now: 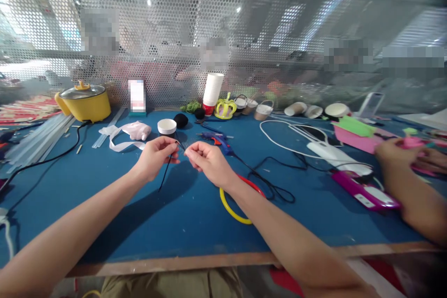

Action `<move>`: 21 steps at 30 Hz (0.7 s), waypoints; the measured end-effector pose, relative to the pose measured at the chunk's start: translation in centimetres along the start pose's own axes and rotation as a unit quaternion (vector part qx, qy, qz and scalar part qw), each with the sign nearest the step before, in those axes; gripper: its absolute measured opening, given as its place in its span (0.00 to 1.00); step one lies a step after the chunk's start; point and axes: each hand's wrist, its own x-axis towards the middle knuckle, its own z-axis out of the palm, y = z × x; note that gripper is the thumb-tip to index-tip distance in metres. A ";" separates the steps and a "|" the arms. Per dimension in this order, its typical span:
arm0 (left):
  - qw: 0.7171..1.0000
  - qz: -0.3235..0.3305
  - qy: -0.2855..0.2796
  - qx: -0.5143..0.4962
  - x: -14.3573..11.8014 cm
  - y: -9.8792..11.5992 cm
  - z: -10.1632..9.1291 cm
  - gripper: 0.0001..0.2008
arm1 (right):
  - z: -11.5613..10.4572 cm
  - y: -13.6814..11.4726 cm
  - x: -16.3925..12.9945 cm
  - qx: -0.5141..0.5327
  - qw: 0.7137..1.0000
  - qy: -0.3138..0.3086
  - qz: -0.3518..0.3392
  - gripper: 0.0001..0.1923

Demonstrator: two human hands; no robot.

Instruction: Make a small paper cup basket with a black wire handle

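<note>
forearms (94, 214) — left fingers (166, 145), right fingers (194, 152) — pinched together on black strand (164, 175)

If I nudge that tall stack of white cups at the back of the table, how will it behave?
The stack of white cups would probably tip sooner than slide, being tall and narrow. It is likely light for its size if the cups are as thin-walled as they look. The close-set rims suggest nesting, so lifting by the top might pull some cups loose.

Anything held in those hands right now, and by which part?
The left hand pinches a thin black strand partway along, one end hanging below. The right hand is pinched close beside; whether it grips it too is unclear.
</note>
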 end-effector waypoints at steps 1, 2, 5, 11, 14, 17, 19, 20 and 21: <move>1.000 -0.004 0.001 0.001 0.1 0.0 -0.1 0.09 | 0.1 0.1 0.0 -0.005 1.000 0.001 0.003 0.10; 1.000 -0.007 0.001 0.003 0.1 0.0 -0.2 0.09 | 0.2 0.1 -0.1 -0.011 1.000 -0.004 0.008 0.10; 1.000 -0.010 0.006 0.014 0.4 -0.2 -1.0 0.10 | 0.4 0.1 0.0 -0.030 0.996 -0.068 0.046 0.08; 0.999 -0.019 0.046 0.007 0.6 -1.1 -3.2 0.11 | -3.6 1.0 3.1 -0.283 0.955 0.022 0.090 0.13; 0.998 -0.022 0.049 -0.014 0.4 -1.1 -3.4 0.12 | -7.3 2.3 5.1 -0.497 0.856 0.066 0.126 0.13; 0.998 -0.030 0.049 -0.030 0.1 -0.7 -3.2 0.11 | -9.8 3.6 6.0 -0.536 0.827 0.033 0.168 0.10; 0.997 -0.043 0.046 -0.041 -0.1 -0.5 -3.1 0.11 | -10.4 4.0 6.1 -0.555 0.812 0.010 0.180 0.11; 0.997 -0.051 0.044 -0.047 -0.2 -0.4 -3.1 0.10 | -10.3 4.0 6.0 -0.564 0.806 0.006 0.180 0.11; 0.996 -0.059 0.042 -0.052 -0.2 -0.4 -3.2 0.10 | -10.1 3.9 5.8 -0.572 0.800 0.005 0.178 0.12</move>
